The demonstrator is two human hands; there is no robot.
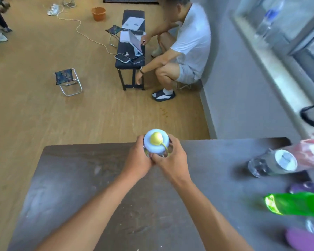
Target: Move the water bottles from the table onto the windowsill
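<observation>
A water bottle with a pale blue lid and a gold cap (156,142) stands upright near the far edge of the dark table (76,178). My left hand (139,157) wraps its left side and my right hand (170,158) its right side, thumbs meeting in front. At the table's right stand a clear bottle with a white lid (274,163), a green bottle (295,204) and purple bottles (304,236), all blurred. The windowsill (286,73) runs along the right wall, with a clear bottle with a blue label (266,24) on it.
A person (185,46) squats beside a low black bench (130,49) holding phones and papers, beyond the table. A folding stool (68,81), an orange bucket (98,13) and a cable lie on the wooden floor. A red bag (310,153) sits at the table's right edge.
</observation>
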